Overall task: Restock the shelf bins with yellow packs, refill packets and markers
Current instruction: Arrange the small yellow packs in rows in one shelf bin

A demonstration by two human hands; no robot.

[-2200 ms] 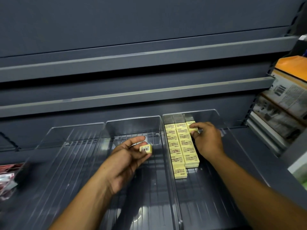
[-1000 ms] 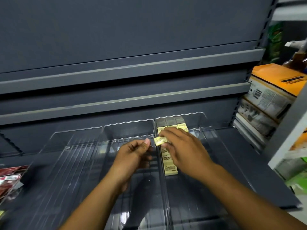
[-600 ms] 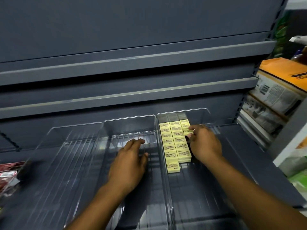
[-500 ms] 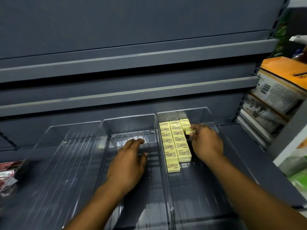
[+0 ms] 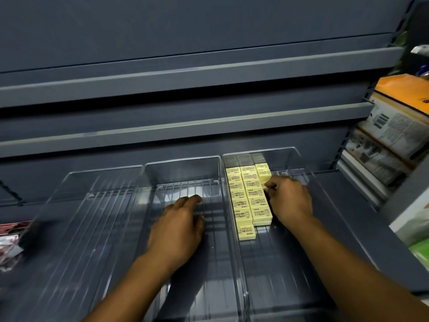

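Three clear plastic bins stand side by side on a grey shelf. The right bin (image 5: 299,159) holds rows of small yellow packs (image 5: 246,196) along its left wall, several deep. My right hand (image 5: 287,198) is inside that bin, fingers curled at the third row of packs, pinching a yellow pack (image 5: 264,183) that is mostly hidden under the fingertips. My left hand (image 5: 178,224) lies flat, palm down, in the middle bin (image 5: 183,163), holding nothing.
The left bin (image 5: 102,180) has nothing in it. Red-and-white packets (image 5: 9,242) lie at the far left. Stacked printed boxes with an orange top (image 5: 399,122) fill the neighbouring shelf on the right. Two grey shelf lips run above the bins.
My right hand took the yellow pack from my left hand and carried it into the right bin beside the third row. My left hand, now with nothing in it, settled flat in the middle bin.
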